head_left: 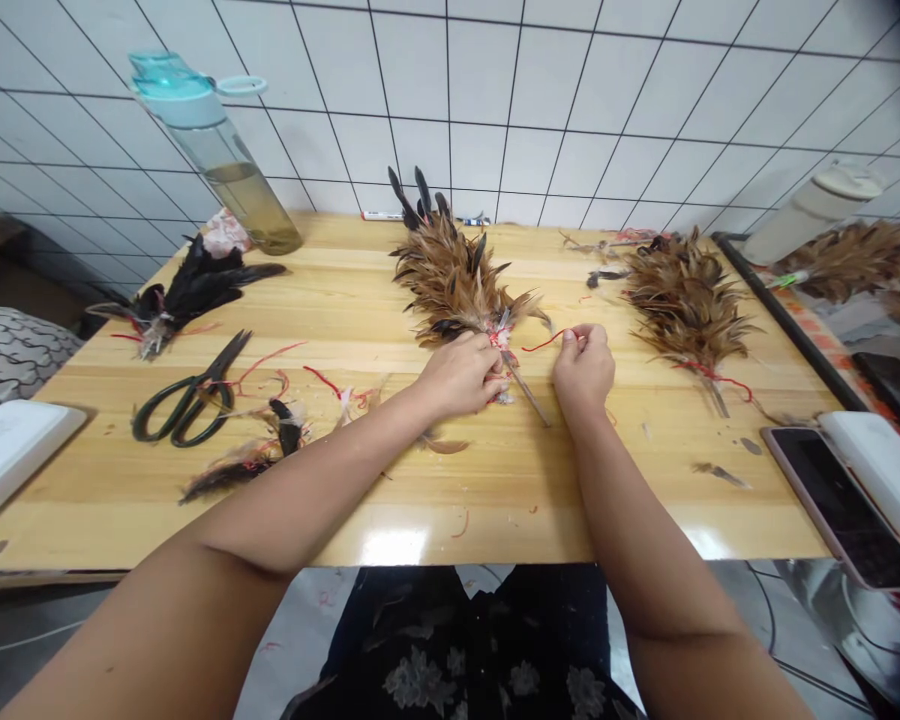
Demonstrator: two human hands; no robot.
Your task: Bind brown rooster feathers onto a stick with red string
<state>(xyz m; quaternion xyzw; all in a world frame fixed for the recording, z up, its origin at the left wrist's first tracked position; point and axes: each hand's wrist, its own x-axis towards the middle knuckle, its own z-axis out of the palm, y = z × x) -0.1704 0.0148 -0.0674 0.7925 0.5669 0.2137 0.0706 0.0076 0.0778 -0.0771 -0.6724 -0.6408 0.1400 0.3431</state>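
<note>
Your left hand [461, 372] grips the bound base of a brown feather bundle [454, 270], whose thin stick [529, 390] points towards you; your right hand [586, 365] pinches a red thread [546, 342] just beside it. On the wooden table [495, 480], open black scissors [221, 364], dark feathers [201, 285] and a blue-lidded bottle [214, 150] sit to your left, with a second brown bundle [686, 300] and a phone [840, 500] to your right

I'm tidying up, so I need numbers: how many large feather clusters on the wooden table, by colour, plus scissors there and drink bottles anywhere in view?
Large brown feather clusters: 2
Large black feather cluster: 1
Black-handled metal scissors: 1
Drink bottles (transparent, light-blue-lidded; whitish, cylindrical): 2
Total: 6
</note>
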